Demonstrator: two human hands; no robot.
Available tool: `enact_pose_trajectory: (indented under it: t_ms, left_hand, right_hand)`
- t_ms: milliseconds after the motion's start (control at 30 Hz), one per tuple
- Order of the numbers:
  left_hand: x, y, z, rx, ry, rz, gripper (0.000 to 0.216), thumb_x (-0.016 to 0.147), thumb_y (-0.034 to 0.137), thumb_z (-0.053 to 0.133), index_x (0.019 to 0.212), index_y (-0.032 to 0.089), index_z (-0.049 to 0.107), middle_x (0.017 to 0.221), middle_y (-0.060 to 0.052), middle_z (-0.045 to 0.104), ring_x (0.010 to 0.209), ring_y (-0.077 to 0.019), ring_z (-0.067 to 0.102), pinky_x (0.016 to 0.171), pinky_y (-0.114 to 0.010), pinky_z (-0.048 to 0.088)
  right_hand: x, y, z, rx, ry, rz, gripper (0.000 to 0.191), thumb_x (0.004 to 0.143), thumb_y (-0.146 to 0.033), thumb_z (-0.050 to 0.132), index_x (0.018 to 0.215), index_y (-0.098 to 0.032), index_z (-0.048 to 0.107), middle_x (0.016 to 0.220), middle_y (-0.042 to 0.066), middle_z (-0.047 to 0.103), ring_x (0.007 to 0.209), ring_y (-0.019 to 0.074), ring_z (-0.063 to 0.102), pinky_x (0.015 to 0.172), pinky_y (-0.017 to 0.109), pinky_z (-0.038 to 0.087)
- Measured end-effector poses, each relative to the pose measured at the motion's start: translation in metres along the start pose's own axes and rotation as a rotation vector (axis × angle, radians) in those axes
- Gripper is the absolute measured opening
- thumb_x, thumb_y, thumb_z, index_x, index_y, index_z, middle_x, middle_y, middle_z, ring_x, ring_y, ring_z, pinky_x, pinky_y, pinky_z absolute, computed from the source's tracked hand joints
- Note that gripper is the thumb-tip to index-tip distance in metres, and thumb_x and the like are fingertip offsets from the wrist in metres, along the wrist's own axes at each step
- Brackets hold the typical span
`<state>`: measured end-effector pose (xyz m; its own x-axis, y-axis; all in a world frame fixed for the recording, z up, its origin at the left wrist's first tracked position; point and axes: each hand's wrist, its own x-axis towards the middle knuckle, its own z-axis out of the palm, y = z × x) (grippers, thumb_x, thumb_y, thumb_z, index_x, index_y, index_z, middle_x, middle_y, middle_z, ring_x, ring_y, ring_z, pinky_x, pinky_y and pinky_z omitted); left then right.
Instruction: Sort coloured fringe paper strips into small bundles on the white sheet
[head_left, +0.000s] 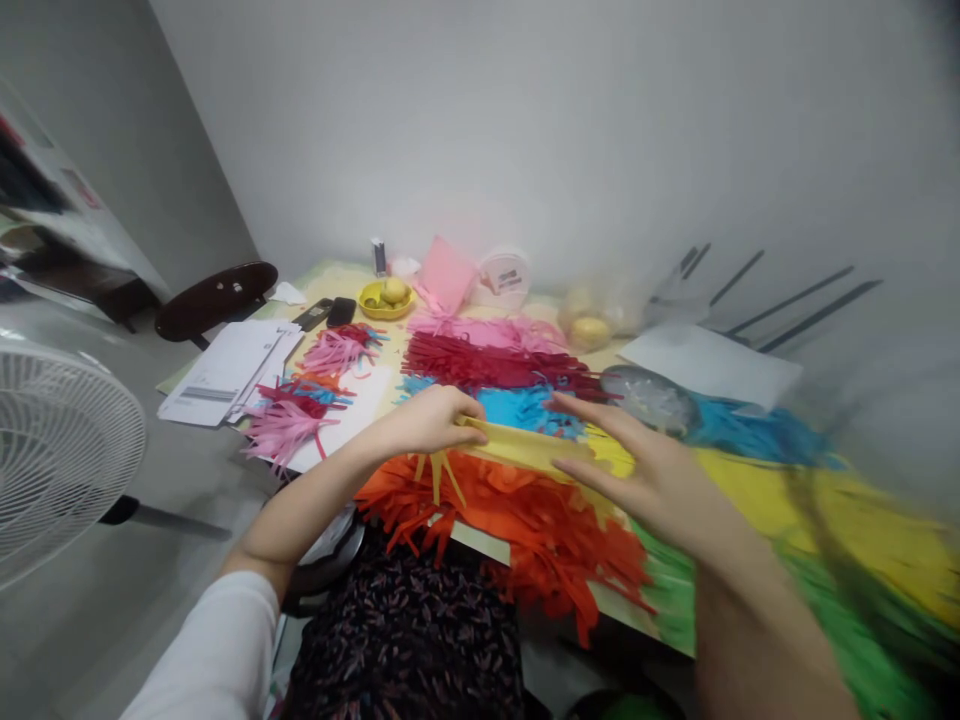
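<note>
My left hand (439, 418) is closed in a pinch on the left end of a folded yellow tissue paper strip (517, 446), with a few thin yellow fringes dangling below the fingers. Near the strip's other end, my right hand (622, 450) has thumb and fingers spread apart; whether it touches the paper I cannot tell. Below the strip lies a heap of orange fringed paper (517, 510), partly over the table edge. Just beyond the strip are blue fringed paper (517, 408) and dark red fringed paper (487, 362).
Finished-looking multicoloured tassels (285, 425) lie at left beside printed sheets (225, 370) and a phone (342, 312). A yellow bowl (384, 300) holds fruit at the back. Yellow paper (817, 510) and green paper (840, 610) spread rightward. A fan (60, 460) stands left.
</note>
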<state>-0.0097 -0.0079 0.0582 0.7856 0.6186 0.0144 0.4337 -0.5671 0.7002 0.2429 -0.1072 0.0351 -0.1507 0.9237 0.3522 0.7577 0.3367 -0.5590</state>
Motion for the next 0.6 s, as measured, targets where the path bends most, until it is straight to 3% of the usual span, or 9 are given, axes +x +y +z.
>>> enact_pose_trajectory:
  t_ms: [67, 167, 367, 600]
  left_hand:
    - [-0.002, 0.003, 0.002, 0.000, 0.019, -0.002, 0.018, 0.078, 0.027, 0.065, 0.065, 0.014, 0.065, 0.056, 0.005, 0.050, 0.055, -0.0090, 0.041, 0.055, -0.022, 0.027]
    - [-0.004, 0.001, 0.005, -0.021, 0.071, -0.063, 0.025, 0.079, 0.032, 0.067, 0.062, 0.014, 0.065, 0.053, 0.004, 0.047, 0.055, -0.0093, 0.041, 0.055, -0.022, 0.027]
    - [-0.004, -0.013, 0.011, -0.124, 0.122, -0.096, 0.027, 0.077, 0.038, 0.069, 0.064, 0.014, 0.067, 0.056, 0.003, 0.054, 0.058, -0.0105, 0.047, 0.057, -0.022, 0.030]
    - [-0.007, -0.013, 0.009, -0.257, 0.157, -0.088, 0.029, 0.074, 0.040, 0.071, 0.063, 0.015, 0.061, 0.058, 0.004, 0.054, 0.059, -0.0102, 0.049, 0.057, -0.021, 0.034]
  right_hand:
    - [0.009, -0.007, 0.011, 0.052, -0.104, 0.048, 0.036, 0.084, -0.053, 0.061, 0.099, -0.023, 0.073, 0.093, 0.006, 0.075, 0.081, 0.0238, 0.070, 0.071, 0.032, 0.055]
    - [0.017, -0.008, 0.022, 0.107, -0.187, 0.118, 0.036, 0.083, -0.052, 0.059, 0.066, -0.021, 0.065, 0.061, 0.001, 0.064, 0.055, 0.0169, 0.058, 0.052, 0.026, 0.044]
    - [0.015, -0.010, 0.025, 0.175, -0.143, 0.203, 0.036, 0.079, -0.052, 0.062, 0.061, -0.021, 0.061, 0.052, -0.003, 0.054, 0.048, 0.0129, 0.049, 0.045, 0.024, 0.034]
    - [0.010, -0.016, 0.023, 0.290, -0.087, 0.251, 0.034, 0.077, -0.050, 0.067, 0.062, -0.020, 0.061, 0.052, -0.004, 0.051, 0.047, 0.0113, 0.044, 0.045, 0.024, 0.034]
